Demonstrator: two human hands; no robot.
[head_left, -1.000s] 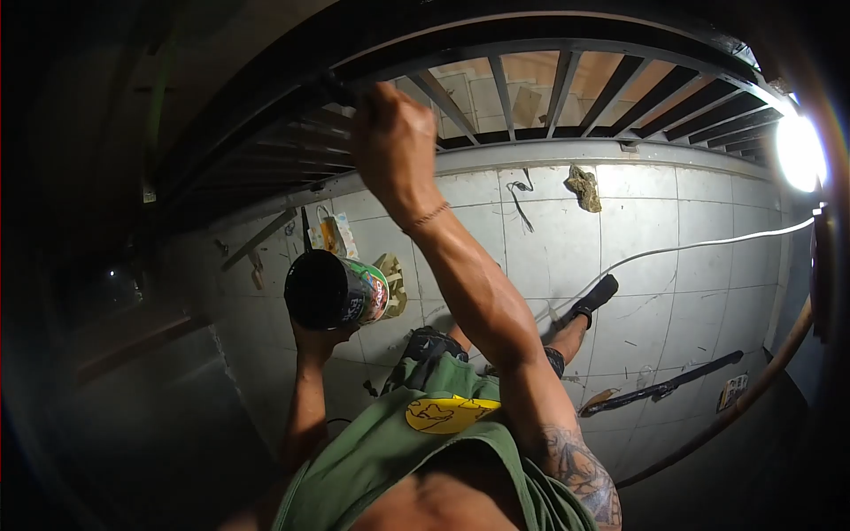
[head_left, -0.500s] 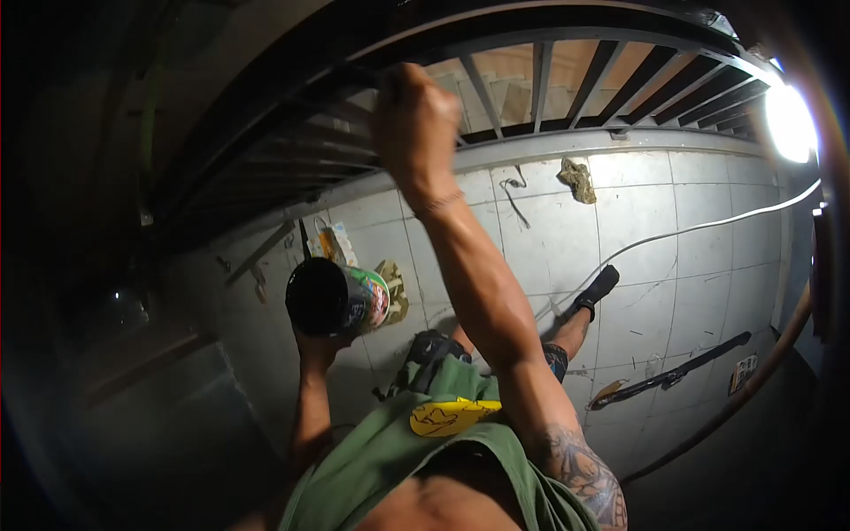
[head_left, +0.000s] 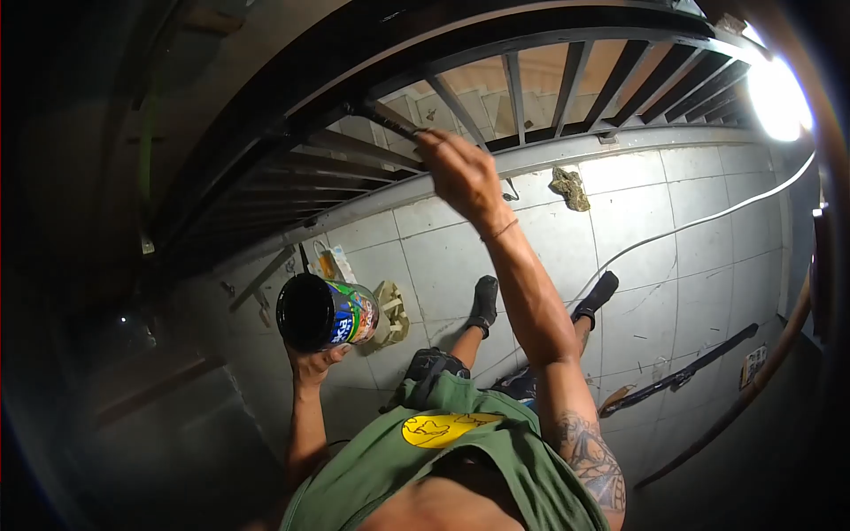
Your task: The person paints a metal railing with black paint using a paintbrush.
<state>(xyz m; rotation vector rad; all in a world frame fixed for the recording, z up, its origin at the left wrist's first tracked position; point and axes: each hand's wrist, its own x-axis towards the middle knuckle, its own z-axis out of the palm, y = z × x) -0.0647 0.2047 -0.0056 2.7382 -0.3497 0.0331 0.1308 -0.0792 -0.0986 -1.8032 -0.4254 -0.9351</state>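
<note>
- The main container is an open can, over on the person's left side, held up above the tiled floor. Bright printed label in blue, green and red, and the rim looks black all the way round.
- Inside, it's just dark. Could be something black in there, could be shadow; I can't make out a level. Same goes for any tilt, since the lens bends everything.
- The left hand has the can from underneath and the near side, fingers curled against the wall. So it's a closed grip, only spread as wide as the can needs.
- The right hand is bunched up tight around the end of a dark tool, brush-like by the shape of it. Knuckles are up, no gap in the fist that I can see.
- The tool's far end meets the dark railing in view, right by the rail above the slats. Dark on dark, so I can't swear it's touching.
- Second possible container: a small light packet with an orange patch, on the floor past the can. Contents too small to tell.
- Also on the floor: a crumpled pale-green thing that shows just beside the can, and a brownish crumpled lump near the foot of the railing.
</note>
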